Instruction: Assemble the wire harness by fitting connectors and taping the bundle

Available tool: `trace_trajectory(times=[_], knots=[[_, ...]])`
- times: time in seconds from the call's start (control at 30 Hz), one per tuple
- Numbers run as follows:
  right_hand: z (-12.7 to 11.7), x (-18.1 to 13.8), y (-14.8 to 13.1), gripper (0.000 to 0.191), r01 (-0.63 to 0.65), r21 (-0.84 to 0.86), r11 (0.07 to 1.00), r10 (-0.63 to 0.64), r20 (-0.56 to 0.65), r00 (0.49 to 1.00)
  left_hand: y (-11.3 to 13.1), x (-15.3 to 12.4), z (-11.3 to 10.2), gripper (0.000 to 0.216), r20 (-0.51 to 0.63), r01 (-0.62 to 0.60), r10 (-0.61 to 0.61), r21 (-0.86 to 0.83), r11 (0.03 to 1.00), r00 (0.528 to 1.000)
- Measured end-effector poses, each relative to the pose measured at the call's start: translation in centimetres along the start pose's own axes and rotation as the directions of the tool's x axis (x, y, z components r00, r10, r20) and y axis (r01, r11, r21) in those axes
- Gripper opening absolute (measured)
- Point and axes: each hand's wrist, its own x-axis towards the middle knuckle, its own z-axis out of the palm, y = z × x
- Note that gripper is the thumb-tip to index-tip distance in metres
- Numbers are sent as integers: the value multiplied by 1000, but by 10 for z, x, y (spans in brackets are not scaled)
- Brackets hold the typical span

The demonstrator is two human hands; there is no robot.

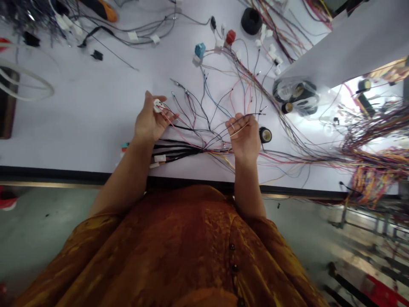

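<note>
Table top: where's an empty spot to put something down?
A big bare patch of table lies left of the left hand, bordered by the white tube loop and the front edge. Between the hands and past the right hand, wires crowd everything.

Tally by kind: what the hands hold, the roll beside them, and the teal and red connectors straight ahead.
White connector, in left hand: 1
Wire bunch, pinched in right hand: 1
Black roll, beside right hand: 1
Teal connector: 1
Red connector: 1
Total: 5
</note>
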Motion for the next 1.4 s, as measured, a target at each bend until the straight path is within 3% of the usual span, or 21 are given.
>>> trace_trajectory(times=[0.13, 0.3, 0.47, 0.7, 0.87, 1.0, 1.17, 1.4], knots=[[29, 18, -14, 32, 102, 9, 995, -102, 89, 991, 0, -2, 2, 51, -32, -31, 30, -4, 1000, 999], [81, 21, -15, 22, 136, -268, 954, -42, 330, 943, 1, -5, -2, 37, 21, -37, 36, 63, 997, 999], [104, 21, -6, 14, 245, -388, 888, -55, 441, 896, 1, -9, 0, 39, 42, -70, 67, 86, 994, 997], [105, 25, 2, 14, 265, -433, 862, -78, 402, 912, 4, -13, 5, 40, 52, -79, 73, 132, 988, 996], [106, 22, -1, 19, 291, -436, 852, -166, 301, 939, 1, -11, 4, 38, 49, -86, 79, 150, 985, 996], [115, 18, 3, 20, 330, -405, 853, -198, 334, 922, -2, -12, 0, 34, 112, -122, 107, 137, 983, 988], [114, 19, 22, 22, 339, -484, 807, -187, 336, 923, 0, -16, 1, 35, 127, -136, 112, 198, 971, 986], [110, 16, 27, 24, 326, -417, 848, -235, 254, 938, -3, -15, -1, 40, 150, -163, 125, 271, 949, 981]])
